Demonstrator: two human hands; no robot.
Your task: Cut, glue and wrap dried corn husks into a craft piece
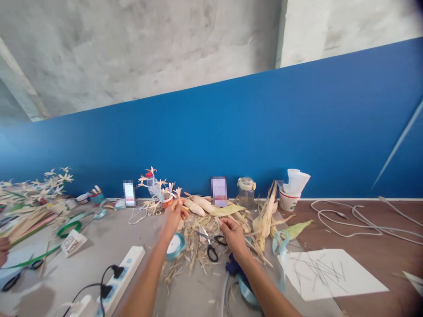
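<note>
My left hand [175, 216] is closed in a pinch, with a small pale husk flower [179, 192] standing up from its fingertips. My right hand [232, 234] is also closed, thumb against fingers; a pale bit shows at the tips, too small to name. Between and below the hands, black-handled scissors [212, 252] lie on a heap of dry husk scraps [194, 237]. Pale corn husks [204, 204] and a greenish husk [228, 210] lie just beyond. A roll of light blue ribbon [176, 246] is beside my left wrist. Under my right forearm is a dark blue tool [232, 265], partly hidden.
A power strip [127, 275] with black plugs lies front left. Along the blue partition [231, 132] stand two phones, a red-capped bottle [150, 182] with husk flowers, a lidded jar [246, 193] and a paper cup [289, 200]. Thin wires cover white paper [337, 275]. Another person's hand [4, 248] is far left.
</note>
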